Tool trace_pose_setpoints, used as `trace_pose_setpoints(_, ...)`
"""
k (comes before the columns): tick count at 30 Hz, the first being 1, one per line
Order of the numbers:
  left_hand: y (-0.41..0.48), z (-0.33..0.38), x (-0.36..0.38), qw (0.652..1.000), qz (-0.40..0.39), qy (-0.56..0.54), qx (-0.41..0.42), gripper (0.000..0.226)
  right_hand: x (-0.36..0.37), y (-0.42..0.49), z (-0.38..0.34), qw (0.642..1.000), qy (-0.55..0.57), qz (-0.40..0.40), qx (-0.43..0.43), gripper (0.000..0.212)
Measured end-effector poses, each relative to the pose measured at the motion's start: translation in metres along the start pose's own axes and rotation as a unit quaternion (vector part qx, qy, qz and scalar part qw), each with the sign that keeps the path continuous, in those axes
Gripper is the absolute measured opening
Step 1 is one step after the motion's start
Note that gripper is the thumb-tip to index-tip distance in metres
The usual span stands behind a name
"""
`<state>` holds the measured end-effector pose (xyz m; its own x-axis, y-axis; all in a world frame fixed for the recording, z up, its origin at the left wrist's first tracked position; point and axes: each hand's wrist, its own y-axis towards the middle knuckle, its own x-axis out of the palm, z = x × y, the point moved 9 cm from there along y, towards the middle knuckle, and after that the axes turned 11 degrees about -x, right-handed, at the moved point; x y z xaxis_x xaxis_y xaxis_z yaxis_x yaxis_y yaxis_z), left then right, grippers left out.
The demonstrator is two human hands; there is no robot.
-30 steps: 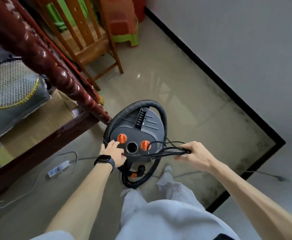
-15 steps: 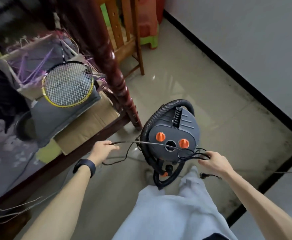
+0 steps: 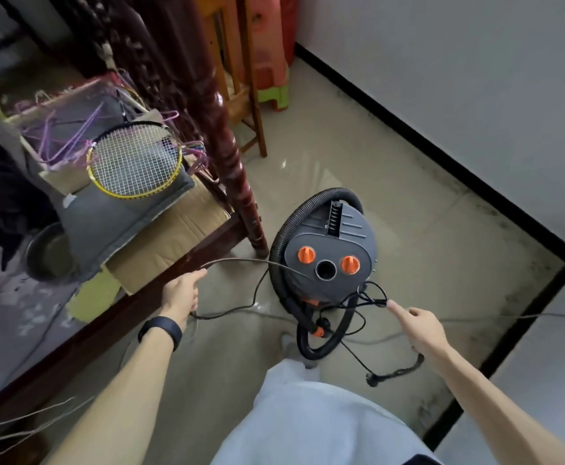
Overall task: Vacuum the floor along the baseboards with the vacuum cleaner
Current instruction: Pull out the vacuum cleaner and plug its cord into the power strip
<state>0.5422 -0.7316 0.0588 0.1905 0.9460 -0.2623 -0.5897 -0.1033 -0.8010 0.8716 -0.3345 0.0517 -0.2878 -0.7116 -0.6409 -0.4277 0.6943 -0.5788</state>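
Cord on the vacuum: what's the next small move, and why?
Probably hook the right hand into the loops bunched at the near side of the vacuum and lift them free. The left hand grips a length of cord drawn out sideways, the right index points at the bunch and holds nothing, and the plug lies loose on the floor.

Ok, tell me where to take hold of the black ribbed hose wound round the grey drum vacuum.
Probably the smooth cuff beside the orange collar, coming from above on the near side: there the black ribbed hose leaves the grey drum vacuum in a free loop, though the thin black cord crosses it.
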Motion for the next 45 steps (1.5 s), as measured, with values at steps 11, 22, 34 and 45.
trace_pose_setpoints(11, -0.048, -0.042, 0.048, 0.966, -0.04, 0.243, 0.082, 0.035, -0.033, -0.127, -0.001, 0.947, 0.279, 0.105, -0.12, 0.058)
trace_pose_setpoints(22, -0.125, -0.113, 0.046, 0.882, -0.118, 0.436, 0.134, 0.012, 0.037, -0.255, -0.039, 0.914, 0.292, -0.17, -0.223, 0.056)
trace_pose_setpoints(34, -0.116, -0.161, -0.07, 0.957, -0.102, 0.271, 0.002, 0.027, 0.199, -0.317, -0.098, 0.866, 0.413, -0.278, -0.047, 0.055)
trace_pose_setpoints(45, -0.118, -0.187, -0.174, 0.933, -0.247, 0.255, 0.067, 0.044, 0.355, -0.342, -0.14, 0.77, 0.594, -0.197, 0.126, 0.028)
